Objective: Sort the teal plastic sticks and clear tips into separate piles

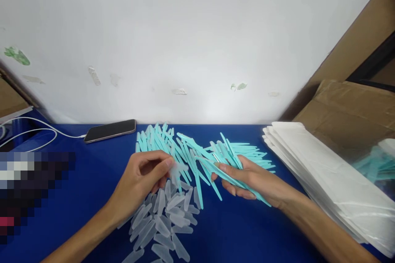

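Observation:
My left hand (145, 181) is closed in a pinch on translucent caps, above a loose pile of clear caps (163, 226) on the blue table. Several slim turquoise sticks (230, 158) are gripped in my right hand (243, 178), their ends fanning out toward the upper left and one pointing down to the right. Behind and between the hands lies a heap of turquoise sticks (154, 137), many with clear covers on their wide ends. More turquoise sticks (256, 156) lie behind my right hand.
A phone (110, 130) with a white cable (49, 125) lies at the back left. White flat packages (333, 172) are stacked at the right, beside a cardboard box (352, 111) and a clear bag of turquoise items (373, 164). A white wall (191, 41) rises behind the table.

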Tool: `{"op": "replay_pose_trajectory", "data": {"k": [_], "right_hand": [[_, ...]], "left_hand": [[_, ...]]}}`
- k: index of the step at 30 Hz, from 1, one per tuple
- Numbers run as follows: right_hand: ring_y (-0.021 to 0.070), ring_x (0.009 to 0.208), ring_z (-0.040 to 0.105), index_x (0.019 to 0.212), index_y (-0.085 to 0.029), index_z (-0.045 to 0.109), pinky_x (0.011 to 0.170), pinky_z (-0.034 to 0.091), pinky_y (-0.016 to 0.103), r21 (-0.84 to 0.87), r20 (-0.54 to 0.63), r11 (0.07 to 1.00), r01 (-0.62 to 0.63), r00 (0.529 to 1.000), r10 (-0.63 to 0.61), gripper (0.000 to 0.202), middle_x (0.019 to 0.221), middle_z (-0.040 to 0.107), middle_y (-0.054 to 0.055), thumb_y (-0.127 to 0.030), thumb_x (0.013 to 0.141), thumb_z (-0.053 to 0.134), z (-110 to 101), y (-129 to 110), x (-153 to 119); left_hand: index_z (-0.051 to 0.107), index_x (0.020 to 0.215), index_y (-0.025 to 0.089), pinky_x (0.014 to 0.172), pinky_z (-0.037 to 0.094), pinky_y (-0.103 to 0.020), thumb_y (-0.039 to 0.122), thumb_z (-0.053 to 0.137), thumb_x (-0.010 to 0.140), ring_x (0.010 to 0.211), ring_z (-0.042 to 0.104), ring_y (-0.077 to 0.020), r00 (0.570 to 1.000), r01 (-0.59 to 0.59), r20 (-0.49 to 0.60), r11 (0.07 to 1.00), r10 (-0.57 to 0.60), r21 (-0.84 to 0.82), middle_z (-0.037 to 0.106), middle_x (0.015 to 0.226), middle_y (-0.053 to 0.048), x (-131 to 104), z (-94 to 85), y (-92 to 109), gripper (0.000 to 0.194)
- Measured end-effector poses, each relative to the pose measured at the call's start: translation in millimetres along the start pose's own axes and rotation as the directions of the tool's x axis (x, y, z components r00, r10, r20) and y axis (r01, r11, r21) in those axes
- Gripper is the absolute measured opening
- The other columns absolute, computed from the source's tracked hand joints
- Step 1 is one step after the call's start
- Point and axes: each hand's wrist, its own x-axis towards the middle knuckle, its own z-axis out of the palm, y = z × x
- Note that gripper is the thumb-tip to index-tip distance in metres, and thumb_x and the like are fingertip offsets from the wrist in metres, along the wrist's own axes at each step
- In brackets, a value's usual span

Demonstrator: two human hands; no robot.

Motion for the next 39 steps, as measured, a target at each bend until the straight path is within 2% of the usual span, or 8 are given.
{"op": "replay_pose_trajectory", "data": {"k": [6,11,16,19,23,29,33,39], "right_hand": [[0.0048,0.044,0.035,0.107,-0.016,0.061,0.045,0.026,0.022,-0.033,0.077,0.999,0.04,0.996,-0.038,0.047,0.07,0.063,-0.001,-0.06,0.091,0.059,3,4,3],[0.0047,0.042,0.034,0.109,-0.017,0.066,0.04,0.025,0.02,-0.01,0.201,0.997,0.075,0.977,-0.071,0.046,0.067,0.06,-0.001,-0.059,0.093,0.056,4,8,4],[0.0039,0.04,0.03,0.103,-0.019,0.069,0.037,0.021,0.018,0.086,0.277,0.996,0.009,0.96,-0.033,0.041,0.06,0.054,-0.004,-0.057,0.091,0.06,8,6,2],[0.0032,0.037,0.027,0.099,-0.017,0.071,0.034,0.019,0.017,0.156,0.39,0.986,-0.064,0.921,-0.002,0.038,0.056,0.05,-0.005,-0.054,0.091,0.062,8,5,1],[0.004,0.031,0.026,0.1,-0.012,0.073,0.028,0.018,0.019,0.216,0.592,0.967,-0.137,0.806,-0.018,0.042,0.051,0.049,-0.005,-0.052,0.093,0.06,8,11,3],[0.0055,0.027,0.025,0.102,-0.012,0.074,0.024,0.019,0.019,0.206,0.759,0.937,-0.283,0.65,0.029,0.046,0.05,0.052,-0.003,-0.053,0.094,0.055,18,25,13],[0.0058,0.026,0.026,0.1,-0.011,0.074,0.023,0.019,0.02,0.185,0.749,0.929,-0.319,0.658,0.077,0.051,0.051,0.055,-0.001,-0.056,0.096,0.051,25,28,18],[0.0046,0.026,0.026,0.097,-0.01,0.074,0.024,0.018,0.019,0.168,0.712,0.918,-0.36,0.688,0.14,0.055,0.05,0.055,-0.001,-0.06,0.095,0.051,33,29,16]], "left_hand": [[0.047,0.063,0.019,0.058,0.036,-0.026,0.019,0.048,0.086,0.06,0.04,-0.0122,0.972,-0.199,0.196,0.905,0.132,0.375,0.044,0.064,0.002,-8,14.5,5,0.023],[0.051,0.065,0.02,0.062,0.04,-0.029,0.019,0.044,0.083,0.069,0.047,-0.0159,0.953,-0.281,0.231,0.865,0.198,0.415,0.051,0.076,-0.002,-13,19.7,2,0.02],[0.05,0.059,0.02,0.061,0.038,-0.029,0.024,0.043,0.087,0.062,0.041,-0.0153,0.975,-0.185,-0.074,0.947,0.211,0.264,0.047,0.064,-0.001,-8,9.0,-6,0.028],[0.049,0.058,0.019,0.051,0.032,-0.026,0.03,0.046,0.086,0.055,0.032,-0.0127,0.977,-0.046,-0.211,0.999,0.04,-0.025,0.037,0.061,0.001,1,-0.3,-6,0.03],[0.07,0.091,0.017,0.047,0.036,-0.021,0.041,0.059,0.089,0.058,0.047,-0.0116,0.985,0.168,0.022,0.935,-0.17,-0.313,0.053,0.072,-0.001,9,-1.6,-3,0.027],[0.075,0.113,0.021,0.054,0.046,-0.019,0.043,0.068,0.089,0.07,0.066,-0.0139,0.874,0.307,0.474,0.872,-0.101,-0.38,0.074,0.096,-0.009,3,14.7,-2,0.033],[0.079,0.104,0.018,0.064,0.051,-0.025,0.044,0.072,0.086,0.075,0.068,-0.0178,0.846,0.302,0.526,0.891,-0.087,-0.34,0.076,0.091,-0.009,1,18.6,5,0.032],[0.08,0.09,0.016,0.053,0.047,-0.021,0.035,0.076,0.082,0.057,0.062,-0.0128,0.876,0.301,0.461,0.909,-0.144,-0.288,0.072,0.07,-0.005,1,22.0,-9,0.021]]}}
